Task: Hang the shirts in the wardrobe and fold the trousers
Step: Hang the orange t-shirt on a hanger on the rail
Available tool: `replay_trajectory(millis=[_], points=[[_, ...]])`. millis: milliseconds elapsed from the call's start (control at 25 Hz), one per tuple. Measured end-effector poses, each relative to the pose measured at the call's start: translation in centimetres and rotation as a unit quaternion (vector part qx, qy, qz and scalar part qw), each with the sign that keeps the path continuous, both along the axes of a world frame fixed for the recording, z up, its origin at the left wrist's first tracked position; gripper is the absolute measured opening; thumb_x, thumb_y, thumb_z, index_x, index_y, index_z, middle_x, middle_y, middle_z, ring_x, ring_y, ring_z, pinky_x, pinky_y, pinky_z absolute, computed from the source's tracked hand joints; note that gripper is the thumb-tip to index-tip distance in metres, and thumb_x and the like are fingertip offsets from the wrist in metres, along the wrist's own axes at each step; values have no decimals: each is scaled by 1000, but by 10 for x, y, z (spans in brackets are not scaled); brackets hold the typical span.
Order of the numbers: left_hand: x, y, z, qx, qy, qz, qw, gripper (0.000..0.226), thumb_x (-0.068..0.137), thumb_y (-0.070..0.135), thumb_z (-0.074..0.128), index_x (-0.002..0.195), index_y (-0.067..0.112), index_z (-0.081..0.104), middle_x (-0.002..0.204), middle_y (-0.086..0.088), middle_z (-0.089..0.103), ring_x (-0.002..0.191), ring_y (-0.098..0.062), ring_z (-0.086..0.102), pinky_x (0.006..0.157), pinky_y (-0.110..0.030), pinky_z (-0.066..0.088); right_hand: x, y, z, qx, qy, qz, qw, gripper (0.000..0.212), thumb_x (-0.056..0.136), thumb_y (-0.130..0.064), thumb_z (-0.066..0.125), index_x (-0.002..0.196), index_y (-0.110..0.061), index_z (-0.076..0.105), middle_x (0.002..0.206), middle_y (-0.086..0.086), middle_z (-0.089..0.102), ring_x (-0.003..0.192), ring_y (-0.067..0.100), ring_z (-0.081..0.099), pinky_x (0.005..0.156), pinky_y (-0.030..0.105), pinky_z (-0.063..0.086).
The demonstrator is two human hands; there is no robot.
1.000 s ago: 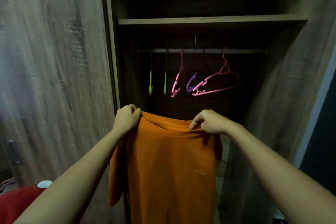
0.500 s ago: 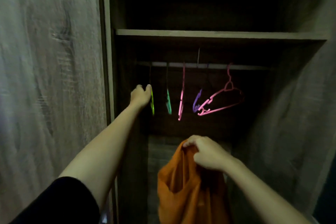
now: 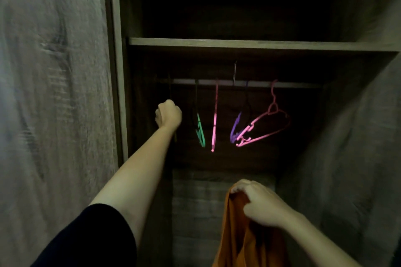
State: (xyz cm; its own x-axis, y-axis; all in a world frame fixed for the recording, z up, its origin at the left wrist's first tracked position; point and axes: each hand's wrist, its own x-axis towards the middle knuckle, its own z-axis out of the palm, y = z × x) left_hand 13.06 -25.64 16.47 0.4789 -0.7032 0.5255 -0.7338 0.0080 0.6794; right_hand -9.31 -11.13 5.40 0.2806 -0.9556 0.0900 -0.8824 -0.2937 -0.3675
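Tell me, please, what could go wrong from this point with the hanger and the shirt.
1. The left hand seems to grip the end hanger, which is mostly hidden. The green hanger hangs close beside it, so pulling could snag it or knock it off the rail.
2. The right hand holds the shirt bunched at one spot, so it may slip or be awkward to thread.

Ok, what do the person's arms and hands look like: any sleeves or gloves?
The left hand and right hand are bare: no gloves, no watch showing. A black short sleeve covers the left upper arm; the left forearm is bare. The right forearm is bare to the frame's edge.
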Motion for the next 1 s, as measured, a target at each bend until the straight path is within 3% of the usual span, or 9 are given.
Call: replay_trajectory(millis=[320,440,560,720,840,920,1000], points=[[2,67,-28,-62,-78,-37,994,27,94,12,42,110,-2,59,97,-19,66,93,-34,65,75,-43,56,-11,-5,6,-41,7,5,999,60,72,-8,51,128,-29,48,136,-11,44,126,12,41,105,29,36],[3,118,-71,-8,-146,-45,988,46,95,7,43,139,-2,34,115,-20,60,101,-35,63,80,-42,54,-8,-11,7,-53,5,8,999,60,72,-4,53,129,-24,49,138,-5,44,127,17,42,102,26,36],[10,175,-132,75,-217,-41,972,62,94,-1,45,148,2,13,129,-19,49,104,-34,60,84,-41,51,-5,-16,-7,-48,14,11,999,64,73,-2,53,134,-19,44,142,1,40,128,24,39,102,26,34],[26,250,-195,99,-193,-119,969,59,93,7,52,146,4,25,127,-17,53,106,-27,60,92,-37,48,1,-13,-44,-25,41,19,999,68,74,-3,54,139,-14,36,146,5,32,129,30,34,105,30,31],[51,285,-214,64,-196,-150,967,46,94,23,42,136,5,45,117,-16,64,103,-27,64,93,-39,49,0,-19,-62,-7,29,13,999,68,75,-3,54,139,-13,35,146,4,28,129,30,30,107,35,30],[68,299,-210,28,-244,-183,952,50,89,32,36,126,5,56,106,-13,70,93,-25,68,86,-30,51,-7,-25,-66,-10,23,6,1000,67,74,-3,54,138,-14,36,146,3,29,128,30,30,109,37,31],[83,307,-201,-10,-269,-228,936,45,90,32,39,119,5,61,96,-10,72,84,-15,68,80,-12,43,-14,-30,-67,-27,38,6,999,68,73,-3,55,138,-15,37,146,3,30,126,32,32,108,39,32]])
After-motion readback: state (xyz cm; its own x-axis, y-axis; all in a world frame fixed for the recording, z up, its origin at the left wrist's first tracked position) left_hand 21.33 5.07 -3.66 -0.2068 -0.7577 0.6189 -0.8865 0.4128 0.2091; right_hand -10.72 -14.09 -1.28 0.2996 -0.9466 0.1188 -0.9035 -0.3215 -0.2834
